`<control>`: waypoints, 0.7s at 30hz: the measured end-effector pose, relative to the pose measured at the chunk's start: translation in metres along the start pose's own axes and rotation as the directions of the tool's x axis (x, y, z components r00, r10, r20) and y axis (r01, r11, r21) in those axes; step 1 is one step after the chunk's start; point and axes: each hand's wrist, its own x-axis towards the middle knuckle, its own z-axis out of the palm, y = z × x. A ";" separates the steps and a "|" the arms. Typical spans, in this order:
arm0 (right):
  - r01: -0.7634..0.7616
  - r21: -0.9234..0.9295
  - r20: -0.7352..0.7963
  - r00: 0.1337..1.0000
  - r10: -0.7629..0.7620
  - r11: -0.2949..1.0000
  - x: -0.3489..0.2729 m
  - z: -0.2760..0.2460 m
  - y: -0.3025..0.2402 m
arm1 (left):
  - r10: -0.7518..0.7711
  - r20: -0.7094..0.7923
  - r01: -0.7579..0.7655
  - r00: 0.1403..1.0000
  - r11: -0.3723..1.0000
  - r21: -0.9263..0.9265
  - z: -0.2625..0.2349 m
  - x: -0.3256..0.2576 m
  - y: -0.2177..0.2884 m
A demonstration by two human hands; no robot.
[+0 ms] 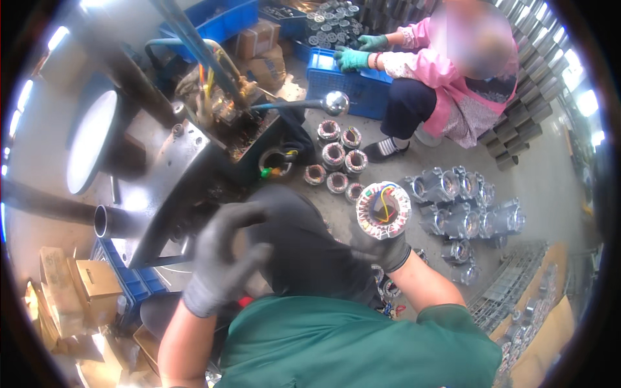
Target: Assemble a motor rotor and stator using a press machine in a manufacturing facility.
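Observation:
My right hand (387,251), in a dark grey glove, holds up a motor stator (383,230) from below. The stator is a ring with white-laced windings, and yellow and blue wires lie across its dark opening. My left hand (228,258), gloved the same way, is raised over my thigh with thumb and fingers apart and nothing between them. Beside it on the left stands a dark metal machine (171,174) with a short open tube (111,222). Several more stators (333,155) with reddish windings stand on the floor ahead.
Several silvery motor housings (462,221) stand on the floor to the right, near a wire rack (501,284). Ahead, a co-worker in pink (446,103) sits with green-gloved hands at a blue crate (346,90). Cardboard boxes (97,278) are at lower left; stacked metal cylinders (524,123) rise behind the co-worker.

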 end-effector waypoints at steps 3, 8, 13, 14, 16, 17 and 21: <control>-0.174 -0.104 -0.094 0.982 0.164 0.979 0.018 0.025 0.020 | 0.023 0.088 -0.007 0.996 0.984 -0.179 0.032 0.013 0.034; 0.446 -0.886 0.381 0.856 -0.350 0.125 0.042 0.130 0.061 | 0.000 0.127 0.070 0.992 0.836 -0.544 0.046 0.018 0.043; 0.616 -0.746 0.641 0.768 -0.019 -0.253 0.093 0.167 0.069 | 0.118 -0.114 -0.137 0.986 0.975 -0.177 -0.004 0.007 0.009; 0.661 -0.709 0.677 0.735 0.021 -0.246 0.105 0.180 0.073 | 0.207 -0.163 -0.230 0.965 0.964 -0.137 -0.016 -0.001 0.014; 0.599 -0.796 0.600 0.763 0.239 0.085 0.147 0.185 0.070 | 0.274 -0.236 -0.302 0.932 0.949 -0.092 -0.045 -0.004 -0.001; 0.430 -0.894 0.446 0.822 0.354 0.126 0.163 0.183 0.070 | 0.290 -0.285 -0.302 0.914 0.953 0.001 -0.059 -0.005 -0.010; -0.598 -0.689 -0.292 0.746 0.599 0.409 0.252 0.156 0.055 | 0.524 -0.442 -0.313 0.728 0.828 0.466 -0.112 -0.007 -0.047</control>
